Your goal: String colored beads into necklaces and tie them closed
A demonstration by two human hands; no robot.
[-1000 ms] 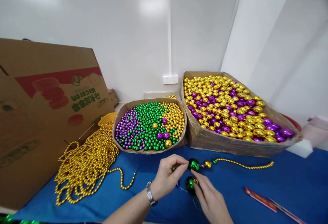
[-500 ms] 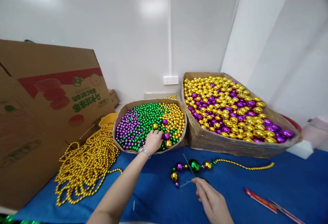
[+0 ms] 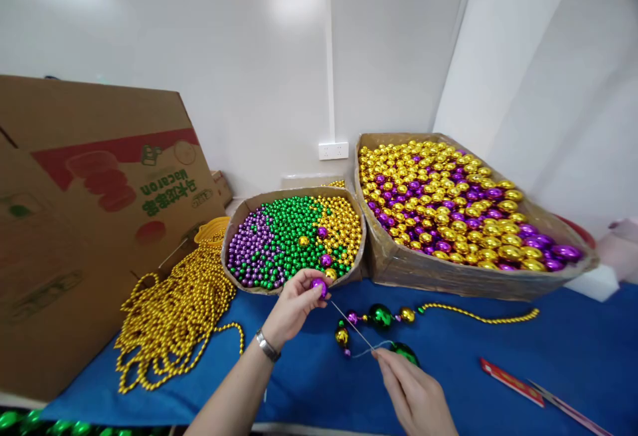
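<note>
So, we count two cardboard boxes of loose beads, a smaller box [image 3: 230,236] and a bigger box [image 3: 423,276], plus one heap of gold strands [image 3: 174,316] and one half-strung strand [image 3: 381,316] on the blue cloth [image 3: 498,356]. Our left hand [image 3: 292,306] hovers before the smaller box, thumb and fingertips pinched on one purple bead [image 3: 319,286]; our right hand [image 3: 416,396] sits low by one green ball [image 3: 406,353], fingers closed on one thin needle [image 3: 351,324] slanting up toward that bead.

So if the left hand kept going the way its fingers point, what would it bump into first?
Most likely the front wall of the small bead box, just beyond the purple bead the left hand pinches. Depth is unclear, so it might clear the rim and land among the beads.
</note>
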